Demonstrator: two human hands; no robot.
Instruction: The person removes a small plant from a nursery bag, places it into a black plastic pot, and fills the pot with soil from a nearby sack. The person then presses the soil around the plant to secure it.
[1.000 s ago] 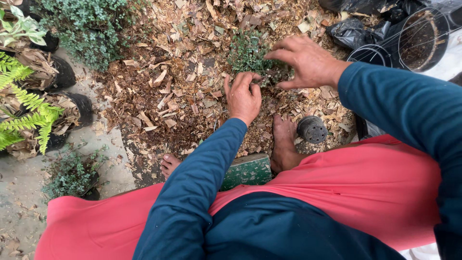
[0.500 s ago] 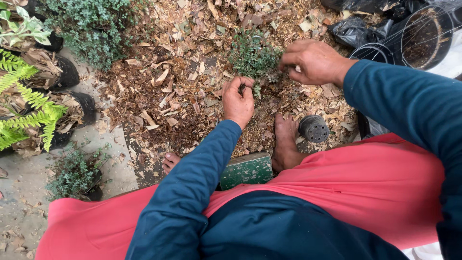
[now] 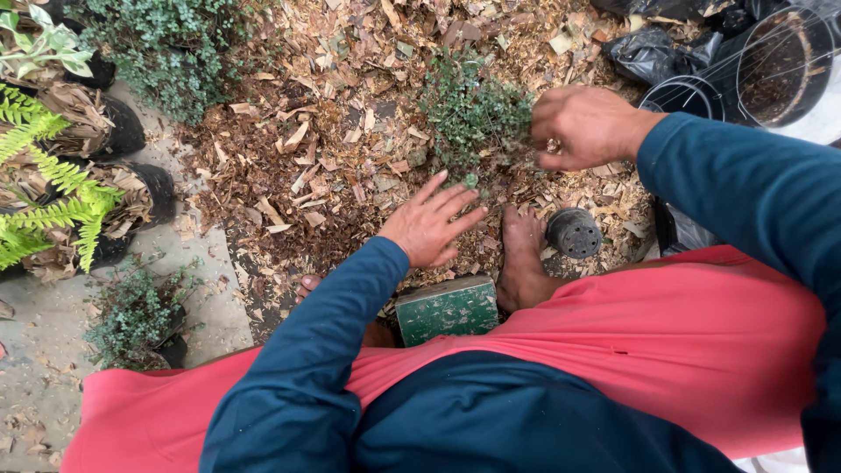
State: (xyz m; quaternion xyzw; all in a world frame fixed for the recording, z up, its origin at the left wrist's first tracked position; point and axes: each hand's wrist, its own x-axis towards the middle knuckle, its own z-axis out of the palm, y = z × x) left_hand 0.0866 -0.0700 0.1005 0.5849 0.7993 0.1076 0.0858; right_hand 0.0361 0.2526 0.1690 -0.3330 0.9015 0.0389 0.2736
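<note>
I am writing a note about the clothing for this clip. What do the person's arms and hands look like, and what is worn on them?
Both arms are covered by long dark blue sleeves that reach the wrists. The left hand is bare, with no glove. The right hand is also bare and wears a ring on one finger. No watch or bracelet shows.

Ground is a rough, dry heap of wood chips (image 3: 333,149), all matt brown flakes; the little plant (image 3: 469,109) in the middle looks soft and fine-leaved; green block (image 3: 447,308) near the feet seems painted wood, scuffed and dull; small pot (image 3: 574,232) beside the foot is matt black plastic; far right, bags (image 3: 653,44) are glossy crinkled black plastic; sleeves (image 3: 307,377) are smooth blue cloth; left ground (image 3: 35,350) is rough concrete.
</note>
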